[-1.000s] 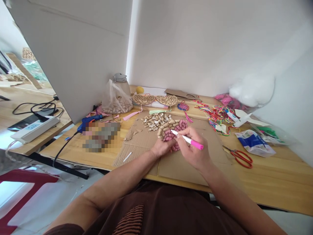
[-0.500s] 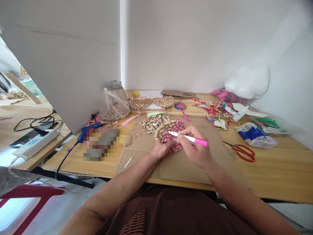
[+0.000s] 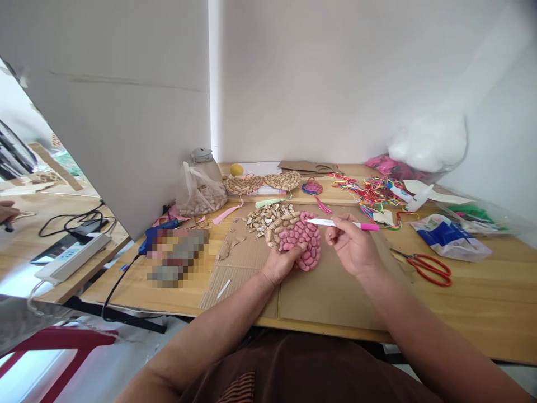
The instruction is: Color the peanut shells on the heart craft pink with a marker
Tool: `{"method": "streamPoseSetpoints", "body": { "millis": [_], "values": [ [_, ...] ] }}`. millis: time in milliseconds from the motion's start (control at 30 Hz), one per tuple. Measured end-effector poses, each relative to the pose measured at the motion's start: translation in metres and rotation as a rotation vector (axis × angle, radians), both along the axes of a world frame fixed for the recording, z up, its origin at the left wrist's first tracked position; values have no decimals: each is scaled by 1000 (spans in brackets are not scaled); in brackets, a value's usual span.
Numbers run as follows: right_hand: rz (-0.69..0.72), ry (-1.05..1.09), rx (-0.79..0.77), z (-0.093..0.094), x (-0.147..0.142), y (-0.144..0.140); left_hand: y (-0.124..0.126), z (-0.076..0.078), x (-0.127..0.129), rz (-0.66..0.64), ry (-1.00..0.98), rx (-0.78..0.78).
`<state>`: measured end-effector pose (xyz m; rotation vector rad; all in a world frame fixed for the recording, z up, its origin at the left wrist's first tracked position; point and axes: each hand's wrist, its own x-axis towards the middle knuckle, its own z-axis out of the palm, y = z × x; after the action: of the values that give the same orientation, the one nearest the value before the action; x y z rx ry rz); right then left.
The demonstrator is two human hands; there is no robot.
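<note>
The peanut piece [image 3: 297, 232] is part pink, the white marker [image 3: 323, 222] nearly level

Head cam, fwd/down over table [image 3: 482, 308]

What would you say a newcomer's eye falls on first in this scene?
Perhaps the pink and tan peanut piece in the left hand, with a white marker in the right hand. Then the bright tangled cords toward the back right, and red-handled scissors nearer, at right.
</note>
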<state>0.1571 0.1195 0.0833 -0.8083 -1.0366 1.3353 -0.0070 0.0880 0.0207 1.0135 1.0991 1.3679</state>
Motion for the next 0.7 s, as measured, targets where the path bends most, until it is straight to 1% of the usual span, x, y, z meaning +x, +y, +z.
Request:
{"method": "streamPoseSetpoints", "body": {
  "millis": [100,233,333,433,500,600,633,700],
  "values": [
    [-22,61,-72,-5,5,16,2,-3,1,62,-50,22],
    [-48,121,-172,-18,16,34,11,-9,4,116,-103,-49],
    [-49,153,-203,-28,23,44,19,-7,7,74,-137,-116],
    [-50,166,-194,-38,27,50,26,-4,13,19,-156,-184],
    [-60,168,-179,-44,28,52,29,-3,19,1,-173,-187],
    [-82,168,-179,-52,30,55,31,-7,26,-42,-231,-160],
    [-91,173,-183,-53,31,56,31,-9,28,-44,-233,-167],
    [-112,193,-192,-54,33,58,29,-11,30,12,-232,-191]
  ]
}}
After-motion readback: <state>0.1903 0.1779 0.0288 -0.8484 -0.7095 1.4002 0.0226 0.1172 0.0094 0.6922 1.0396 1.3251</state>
